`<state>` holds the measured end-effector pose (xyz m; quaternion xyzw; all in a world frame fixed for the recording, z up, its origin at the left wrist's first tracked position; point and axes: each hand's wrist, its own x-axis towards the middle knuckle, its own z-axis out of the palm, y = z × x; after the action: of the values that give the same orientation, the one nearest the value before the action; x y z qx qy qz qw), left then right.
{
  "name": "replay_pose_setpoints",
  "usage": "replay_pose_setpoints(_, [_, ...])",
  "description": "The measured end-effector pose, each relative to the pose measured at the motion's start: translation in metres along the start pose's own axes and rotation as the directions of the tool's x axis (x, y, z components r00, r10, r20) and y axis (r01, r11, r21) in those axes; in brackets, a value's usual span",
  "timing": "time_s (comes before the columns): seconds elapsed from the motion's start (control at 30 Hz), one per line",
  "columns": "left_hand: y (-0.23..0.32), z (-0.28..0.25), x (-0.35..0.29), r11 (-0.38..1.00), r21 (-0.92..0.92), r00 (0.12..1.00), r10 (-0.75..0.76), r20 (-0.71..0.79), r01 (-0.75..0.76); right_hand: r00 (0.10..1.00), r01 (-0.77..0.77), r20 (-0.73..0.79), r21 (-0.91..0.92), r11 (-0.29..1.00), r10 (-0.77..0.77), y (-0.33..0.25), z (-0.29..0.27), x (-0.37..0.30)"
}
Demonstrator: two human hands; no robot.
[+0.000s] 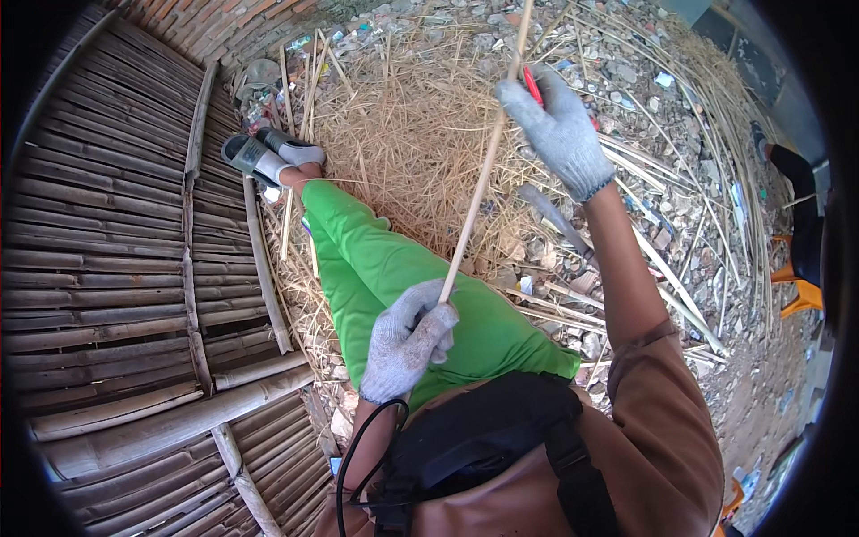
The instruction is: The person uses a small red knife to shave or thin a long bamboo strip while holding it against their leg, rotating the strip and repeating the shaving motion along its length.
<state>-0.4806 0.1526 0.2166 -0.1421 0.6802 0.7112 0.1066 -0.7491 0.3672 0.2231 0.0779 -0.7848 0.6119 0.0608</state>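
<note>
A long, thin bamboo strip (477, 192) slants up from my lap past the top edge of the view. My left hand (407, 342), in a grey-white knitted glove, is closed around its lower end above my green trousers (385, 246). Farther up, my right hand (562, 134), gloved alike, is closed on a slim red object (533, 85), whose kind I cannot make out. The right thumb lies against the strip or just beside it. On the ground below that hand lies a grey, blade-like piece (550, 215), its lower end beside my forearm.
Bamboo slats form a panel (98, 259) along the left. Shavings (403, 134) cover the ground around my sandalled feet (268, 157). Cut strips (671, 291) lie over rubble at right. Behind them, another person's dark-clothed leg (796, 174) shows near an orange stool (792, 286). A brick wall (210, 27) stands at the back.
</note>
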Motion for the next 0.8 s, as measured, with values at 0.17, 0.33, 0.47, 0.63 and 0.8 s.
replay_pose_setpoints(0.17, [-0.003,-0.006,0.000,0.997,-0.083,1.000,-0.007,-0.004,0.007,0.987,0.040,-0.153,-0.037,0.999,-0.046,-0.006,-0.029,-0.020])
replay_pose_setpoints(0.33, [-0.007,-0.008,-0.003,0.985,-0.170,0.999,0.026,-0.018,-0.029,0.900,0.345,0.379,-0.311,0.886,-0.217,-0.013,-0.015,-0.072])
replay_pose_setpoints(0.47, [-0.008,-0.005,-0.005,0.983,-0.180,0.999,0.041,-0.018,-0.043,0.848,0.378,0.517,-0.435,0.817,-0.117,-0.025,-0.003,-0.090])
replay_pose_setpoints(0.63, [-0.009,-0.004,-0.009,0.990,-0.136,0.997,0.016,-0.076,-0.026,0.820,0.473,0.547,-0.483,0.737,-0.168,-0.018,0.003,-0.080])
replay_pose_setpoints(0.8, [-0.011,-0.002,-0.015,0.994,-0.109,0.995,0.016,-0.103,-0.027,0.873,0.448,0.448,-0.582,0.678,-0.193,-0.012,-0.004,-0.057])
